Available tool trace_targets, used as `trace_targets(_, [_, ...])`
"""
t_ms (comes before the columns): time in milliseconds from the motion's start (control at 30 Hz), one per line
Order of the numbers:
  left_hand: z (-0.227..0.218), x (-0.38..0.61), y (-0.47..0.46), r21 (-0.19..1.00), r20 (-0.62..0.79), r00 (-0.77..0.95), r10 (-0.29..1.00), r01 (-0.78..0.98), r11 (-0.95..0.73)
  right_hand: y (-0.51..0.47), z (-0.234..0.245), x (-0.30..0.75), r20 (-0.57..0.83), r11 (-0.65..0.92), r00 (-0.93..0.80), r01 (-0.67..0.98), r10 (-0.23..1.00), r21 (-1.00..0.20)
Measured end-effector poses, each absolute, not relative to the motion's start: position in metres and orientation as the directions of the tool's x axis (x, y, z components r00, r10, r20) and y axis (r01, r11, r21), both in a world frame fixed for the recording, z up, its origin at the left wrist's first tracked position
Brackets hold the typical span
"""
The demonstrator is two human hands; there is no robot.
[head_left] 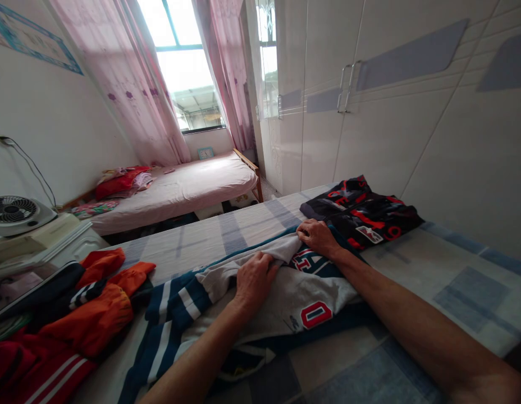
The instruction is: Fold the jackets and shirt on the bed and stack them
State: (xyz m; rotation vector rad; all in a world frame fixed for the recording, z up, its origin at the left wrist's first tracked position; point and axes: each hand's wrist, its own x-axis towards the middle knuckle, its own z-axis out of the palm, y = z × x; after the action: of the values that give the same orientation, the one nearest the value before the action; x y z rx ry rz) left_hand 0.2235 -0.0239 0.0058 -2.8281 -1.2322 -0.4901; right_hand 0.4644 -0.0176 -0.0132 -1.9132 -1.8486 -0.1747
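On the checked bed [471,297], jacket [281,306] lies directly under left hand [252,283], clutching mid-cloth, and right hand [321,235], pinching the far edge nearer the black top [361,210], its long axis slanting from striped trim [170,331] at near left toward that top at far right.

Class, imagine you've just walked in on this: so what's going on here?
A person is handling a grey and teal jacket spread on a checked bedspread. The left hand lies on the grey cloth, and the right hand is at the jacket's far edge, fingers curled; how firm either grip is cannot be told. A striped sleeve lies toward the left. Just beyond the right hand lies a black garment with red lettering, and orange clothing is heaped on the left.
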Motion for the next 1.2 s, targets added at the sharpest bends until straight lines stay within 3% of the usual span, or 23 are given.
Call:
trace_targets(167, [0.006, 0.226, -0.026, 0.051, 0.396, 0.649, 0.649, 0.691, -0.721, -0.017, -0.013, 0.465, 0.424, -0.015, 0.119, 0.971, 0.898, -0.239])
trace_targets(300, [0.008, 0.218, -0.038, -0.049, 0.477, 0.717, 0.508, 0.599, -0.799, -0.014, -0.014, 0.467, 0.437, -0.086, 0.191, 0.965, 0.879, -0.248])
trace_targets(433, [0.003, 0.215, -0.052, -0.216, 0.489, 0.839, 0.241, 0.384, -0.898, -0.011, -0.015, 0.467, 0.443, -0.134, 0.235, 0.960, 0.865, -0.247])
trace_targets(533, [0.001, 0.215, -0.060, -0.280, 0.387, 0.918, 0.082, 0.202, -0.939, -0.011, -0.016, 0.468, 0.431, -0.132, 0.221, 0.965, 0.875, -0.227])
trace_targets(600, [0.004, 0.210, -0.062, -0.207, 0.352, 0.928, 0.126, 0.208, -0.956, -0.011, -0.018, 0.468, 0.422, -0.128, 0.209, 0.969, 0.882, -0.212])
trace_targets(700, [0.012, 0.184, -0.059, -0.108, 0.403, 0.858, 0.320, 0.391, -0.914, -0.011, -0.019, 0.470, 0.415, -0.124, 0.198, 0.972, 0.888, -0.198])
trace_targets(800, [0.015, 0.141, -0.049, -0.112, 0.385, 0.739, 0.553, 0.633, -0.766, -0.010, -0.020, 0.471, 0.414, -0.120, 0.192, 0.974, 0.890, -0.194])
trace_targets(900, [0.010, 0.102, -0.035, -0.132, 0.308, 0.634, 0.710, 0.767, -0.628, -0.010, -0.021, 0.471, 0.412, -0.121, 0.192, 0.974, 0.891, -0.191])
trace_targets(1000, [0.004, 0.078, -0.028, -0.121, 0.308, 0.616, 0.725, 0.781, -0.613, -0.010, -0.021, 0.470, 0.413, -0.128, 0.195, 0.975, 0.890, -0.183])
trace_targets(1133, [0.005, 0.059, -0.029, -0.192, 0.423, 0.701, 0.574, 0.688, -0.699, -0.010, -0.020, 0.470, 0.420, -0.129, 0.188, 0.978, 0.888, -0.164])
trace_targets(1200, [0.008, 0.052, -0.032, -0.187, 0.414, 0.722, 0.554, 0.663, -0.725, -0.011, -0.020, 0.470, 0.423, -0.127, 0.183, 0.979, 0.887, -0.156])
